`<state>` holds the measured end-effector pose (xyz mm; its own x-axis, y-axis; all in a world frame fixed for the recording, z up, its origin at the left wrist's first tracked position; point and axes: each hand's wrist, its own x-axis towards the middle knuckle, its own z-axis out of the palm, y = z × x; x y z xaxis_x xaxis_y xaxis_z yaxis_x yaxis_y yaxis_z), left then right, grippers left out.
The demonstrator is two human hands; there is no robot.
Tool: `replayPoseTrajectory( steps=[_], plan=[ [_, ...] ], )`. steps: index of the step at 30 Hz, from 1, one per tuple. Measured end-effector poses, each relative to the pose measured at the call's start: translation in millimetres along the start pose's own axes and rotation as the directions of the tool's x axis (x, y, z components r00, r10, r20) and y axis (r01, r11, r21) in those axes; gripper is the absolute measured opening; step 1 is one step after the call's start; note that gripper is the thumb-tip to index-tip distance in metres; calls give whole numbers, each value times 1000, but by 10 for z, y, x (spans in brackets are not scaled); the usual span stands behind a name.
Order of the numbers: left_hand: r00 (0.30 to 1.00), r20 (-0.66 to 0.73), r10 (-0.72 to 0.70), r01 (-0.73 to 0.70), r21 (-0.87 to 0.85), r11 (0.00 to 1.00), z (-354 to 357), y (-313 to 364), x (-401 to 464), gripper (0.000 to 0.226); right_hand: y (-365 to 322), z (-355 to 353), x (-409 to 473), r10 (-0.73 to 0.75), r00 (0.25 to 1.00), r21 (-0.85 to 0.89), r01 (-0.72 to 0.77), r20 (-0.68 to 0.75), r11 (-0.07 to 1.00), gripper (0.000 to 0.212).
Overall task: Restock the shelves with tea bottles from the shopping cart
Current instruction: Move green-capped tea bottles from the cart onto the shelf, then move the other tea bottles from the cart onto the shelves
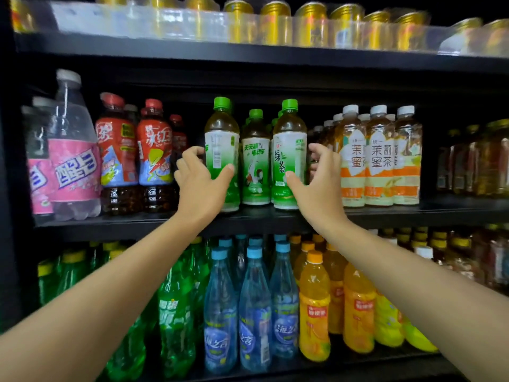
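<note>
Two green-capped green tea bottles stand at the front edge of the middle shelf (261,219). My left hand (202,186) grips the left green tea bottle (221,139), thumb on the label's front and fingers curled round its left side. My right hand (316,186) grips the right green tea bottle (289,144), thumb on the label and fingers round its right side. A third green tea bottle (255,161) stands between them, a little further back, with more behind it. The shopping cart is not in view.
Red iced tea bottles (154,150) stand left of my hands and jasmine tea bottles (378,155) to the right. Pink-labelled bottles (73,161) fill the far left. Gold cans (275,20) sit on the shelf above; green, blue and orange drink bottles (254,307) on the shelf below.
</note>
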<state>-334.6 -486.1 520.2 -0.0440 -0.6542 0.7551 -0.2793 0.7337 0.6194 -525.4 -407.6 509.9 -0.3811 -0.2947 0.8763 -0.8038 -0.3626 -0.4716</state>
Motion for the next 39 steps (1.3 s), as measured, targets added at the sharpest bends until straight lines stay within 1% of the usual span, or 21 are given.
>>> replayPoseTrajectory(
  steps=[2,4,6,8,9,11,14,16,18,20,22,24,28,30,33,35,39],
  plan=[
    [996,20,90,-92,89,992,-57,-1,-182,65,-9,-33,-208,-73,996,-28,74,50,997,56],
    [983,89,160,-176,223,959,-87,-42,-450,69,14,-72,-447,-148,977,-44,156,150,987,55],
    [961,184,204,-262,389,883,-97,-124,-776,68,40,-141,-698,-253,928,-56,278,274,959,56],
    [941,261,215,-327,539,777,-129,-225,-1114,69,55,-221,-947,-348,861,-74,400,371,913,58],
    [939,281,200,-334,595,731,-157,-270,-1286,71,50,-266,-1070,-374,834,-85,442,405,893,59],
    [941,307,143,-323,686,652,-225,-374,-1631,73,64,-342,-1321,-377,802,-111,475,463,873,61],
    [942,334,27,-287,760,583,-333,-526,-2175,75,163,-408,-1763,-297,776,-150,445,556,883,64],
    [937,341,-76,-247,801,545,-416,-601,-2556,76,243,-423,-2112,-222,752,-165,402,621,901,66],
    [923,335,-188,-205,843,498,-516,-669,-2965,76,307,-428,-2498,-149,708,-172,361,690,916,69],
    [911,301,-282,-149,877,456,-641,-725,-3367,74,337,-432,-2891,-92,647,-161,321,757,933,71],
    [894,247,-373,-81,909,408,-750,-746,-3803,73,366,-460,-3333,-43,553,-145,291,832,946,72],
    [861,173,-479,3,939,344,-868,-727,-4207,75,348,-485,-3768,-8,452,-127,266,892,955,73],
    [754,-4,-657,192,958,214,-1070,-635,-4826,76,212,-509,-4420,-46,260,-26,266,964,964,74],
    [708,-71,-703,240,960,145,-1193,-574,-5078,76,138,-489,-4631,-97,167,53,250,981,967,75],
    [632,-146,-761,287,956,55,-1356,-481,-5400,77,8,-434,-4852,-160,78,139,229,984,963,78],
    [580,-191,-792,333,943,16,-1448,-440,-5594,78,-80,-403,-4982,-180,22,172,206,983,963,78],
    [462,-294,-837,458,887,-59,-1642,-454,-5941,74,-241,-342,-5199,-221,-37,224,198,975,954,75]
  ],
)
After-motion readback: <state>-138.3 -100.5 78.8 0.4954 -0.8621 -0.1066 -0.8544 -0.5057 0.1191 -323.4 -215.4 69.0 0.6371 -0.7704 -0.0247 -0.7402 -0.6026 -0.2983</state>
